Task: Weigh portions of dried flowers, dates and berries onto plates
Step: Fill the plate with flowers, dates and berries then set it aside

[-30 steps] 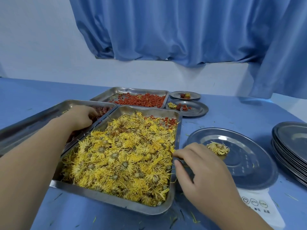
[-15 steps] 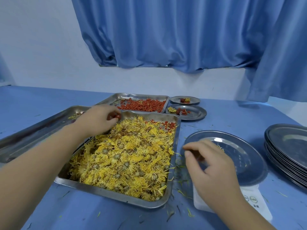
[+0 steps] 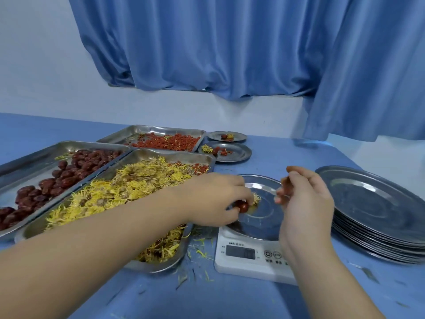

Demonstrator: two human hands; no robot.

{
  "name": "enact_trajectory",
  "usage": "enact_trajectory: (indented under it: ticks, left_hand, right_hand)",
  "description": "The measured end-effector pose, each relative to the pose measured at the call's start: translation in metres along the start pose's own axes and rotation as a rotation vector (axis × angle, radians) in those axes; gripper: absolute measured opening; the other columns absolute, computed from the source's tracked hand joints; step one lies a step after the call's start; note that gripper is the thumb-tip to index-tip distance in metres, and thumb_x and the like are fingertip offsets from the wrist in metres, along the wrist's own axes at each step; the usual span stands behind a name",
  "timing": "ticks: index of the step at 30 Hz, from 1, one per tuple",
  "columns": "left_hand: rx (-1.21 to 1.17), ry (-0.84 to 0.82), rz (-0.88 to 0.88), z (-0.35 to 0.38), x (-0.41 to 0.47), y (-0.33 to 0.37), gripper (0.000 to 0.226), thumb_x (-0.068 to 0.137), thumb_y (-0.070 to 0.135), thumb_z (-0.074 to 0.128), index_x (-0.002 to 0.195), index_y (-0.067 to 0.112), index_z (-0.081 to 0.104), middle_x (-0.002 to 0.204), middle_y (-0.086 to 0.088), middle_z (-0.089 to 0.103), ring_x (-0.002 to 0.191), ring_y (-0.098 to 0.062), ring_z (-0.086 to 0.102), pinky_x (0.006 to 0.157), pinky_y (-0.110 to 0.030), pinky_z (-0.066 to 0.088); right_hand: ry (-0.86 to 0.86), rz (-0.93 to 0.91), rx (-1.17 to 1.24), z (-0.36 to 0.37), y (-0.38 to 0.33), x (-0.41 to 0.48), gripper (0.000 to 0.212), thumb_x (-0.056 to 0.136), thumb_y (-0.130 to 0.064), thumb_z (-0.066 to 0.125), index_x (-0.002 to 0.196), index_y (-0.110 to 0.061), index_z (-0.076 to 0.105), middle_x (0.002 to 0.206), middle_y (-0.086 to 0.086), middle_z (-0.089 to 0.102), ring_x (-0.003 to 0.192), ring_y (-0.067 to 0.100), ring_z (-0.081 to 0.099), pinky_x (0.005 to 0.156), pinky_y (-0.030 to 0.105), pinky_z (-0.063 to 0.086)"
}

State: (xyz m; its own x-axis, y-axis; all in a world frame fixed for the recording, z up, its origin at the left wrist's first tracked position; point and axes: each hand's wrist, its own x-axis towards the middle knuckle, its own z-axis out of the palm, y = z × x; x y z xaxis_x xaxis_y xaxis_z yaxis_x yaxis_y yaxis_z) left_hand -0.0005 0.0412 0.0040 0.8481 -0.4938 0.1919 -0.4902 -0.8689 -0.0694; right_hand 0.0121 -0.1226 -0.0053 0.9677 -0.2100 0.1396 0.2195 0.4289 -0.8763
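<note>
— Pinching a dark red wrinkled date (image 3: 242,206) between thumb and fingertips, your left hand (image 3: 213,199) holds it low over the round steel plate (image 3: 259,221) on the white digital kitchen scale (image 3: 230,268). It is just beside the small yellow dried flower (image 3: 255,199) lying there.

— Your right hand (image 3: 305,203) hangs over the plate's right edge with its fingers curled. Something reddish blurs at the fingertips, so I can't tell whether you're gripping anything.

— Mind your left forearm. It crosses the near corner of the rectangular steel tray of yellow dried flowers (image 3: 138,192). Pull back low and you'd likely sweep more loose petals (image 3: 197,252) onto the blue table (image 3: 230,300).

— Rest either hand on the plate and the weight would read false. Let go fully before you check the display (image 3: 240,252), which is too dim to read from here.

— The plate overhangs the scale, so a hard drop near its rim could tip it.

— Your tray of dates (image 3: 57,178) sits left, the tray of small red berries (image 3: 170,142) behind, and the stack of empty steel plates (image 3: 372,203) right.
</note>
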Motion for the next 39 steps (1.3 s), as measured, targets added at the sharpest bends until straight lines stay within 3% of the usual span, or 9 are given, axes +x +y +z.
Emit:
enact_trajectory:
  ticks: [6,11,15,18,21,23,26,31,39]
  left_hand:
    - [-0.121,-0.033,-0.053,0.004,0.004,-0.003,0.039,0.089,0.028,0.055,0.128,0.034,0.053,0.116,0.011,0.053,0.106,-0.010,0.053,0.086,-0.030,0.047]
    - [-0.228,0.031,-0.179,-0.007,-0.001,-0.032,0.030,0.093,0.029,0.054,0.120,0.040,0.057,0.107,0.022,0.052,0.098,0.001,0.052,0.085,-0.026,0.046]
    - [-0.262,0.098,-0.310,-0.013,-0.005,-0.073,0.030,0.091,0.023,0.056,0.118,0.037,0.060,0.116,0.015,0.057,0.105,-0.003,0.053,0.087,-0.024,0.043]
    - [-0.266,0.120,-0.436,-0.021,-0.010,-0.110,0.027,0.089,0.021,0.058,0.109,0.040,0.062,0.110,0.018,0.059,0.098,0.002,0.054,0.079,-0.017,0.042]
    - [-0.221,0.156,-0.577,-0.027,-0.011,-0.154,0.025,0.088,0.019,0.058,0.099,0.041,0.063,0.102,0.017,0.064,0.091,0.001,0.058,0.079,-0.026,0.050]
    - [-0.283,0.199,-0.701,-0.026,-0.007,-0.185,0.025,0.087,0.013,0.056,0.095,0.035,0.064,0.098,0.012,0.067,0.081,-0.004,0.064,0.066,-0.023,0.052]
    - [-0.367,0.191,-0.832,-0.015,0.004,-0.228,0.024,0.089,0.005,0.053,0.098,0.025,0.064,0.100,0.001,0.066,0.067,-0.012,0.066,0.050,-0.018,0.051]
    - [-0.047,-0.126,-0.837,0.005,0.040,-0.278,0.028,0.096,0.019,0.051,0.120,0.021,0.065,0.131,-0.004,0.060,0.111,-0.017,0.053,0.096,-0.032,0.042]
    - [-0.033,-0.395,-0.844,0.049,0.093,-0.298,0.044,0.100,0.017,0.038,0.143,0.017,0.046,0.151,-0.007,0.041,0.137,-0.026,0.039,0.114,-0.042,0.029]
  right_hand:
    - [-0.063,0.002,-0.002,0.001,-0.007,0.001,0.019,0.091,-0.006,0.051,0.082,-0.016,0.065,0.058,-0.008,0.057,0.051,0.008,0.049,0.048,0.021,0.041]
    - [-0.253,0.118,0.047,0.017,-0.025,0.020,0.019,0.089,-0.006,0.051,0.079,-0.014,0.064,0.054,-0.004,0.055,0.046,0.010,0.046,0.043,0.022,0.036]
    - [-0.388,0.148,-0.078,0.044,-0.034,0.050,0.015,0.088,-0.009,0.055,0.077,-0.013,0.063,0.053,-0.004,0.056,0.046,0.011,0.045,0.043,0.023,0.034]
    - [-0.500,0.169,-0.186,0.064,-0.030,0.071,0.016,0.088,-0.011,0.056,0.075,-0.014,0.064,0.054,-0.003,0.057,0.048,0.012,0.047,0.044,0.023,0.036]
    - [-0.595,0.168,-0.278,0.077,-0.021,0.089,0.023,0.087,-0.014,0.059,0.067,-0.019,0.069,0.057,-0.001,0.059,0.052,0.012,0.050,0.047,0.024,0.038]
    - [-0.608,0.174,-0.317,0.081,-0.014,0.098,0.028,0.088,-0.015,0.059,0.063,-0.022,0.071,0.059,-0.001,0.060,0.054,0.012,0.051,0.048,0.024,0.039]
    - [-0.605,0.228,-0.307,0.083,-0.002,0.106,0.013,0.088,-0.014,0.060,0.078,-0.015,0.068,0.059,-0.001,0.061,0.053,0.013,0.051,0.047,0.024,0.040]
    - [-0.592,0.242,-0.319,0.079,0.011,0.117,0.007,0.086,-0.014,0.061,0.085,-0.013,0.068,0.061,0.000,0.063,0.051,0.013,0.051,0.047,0.025,0.040]
    - [-0.584,0.177,-0.354,0.074,0.019,0.126,0.017,0.081,-0.016,0.063,0.067,-0.022,0.072,0.061,-0.001,0.065,0.051,0.011,0.054,0.047,0.025,0.041]
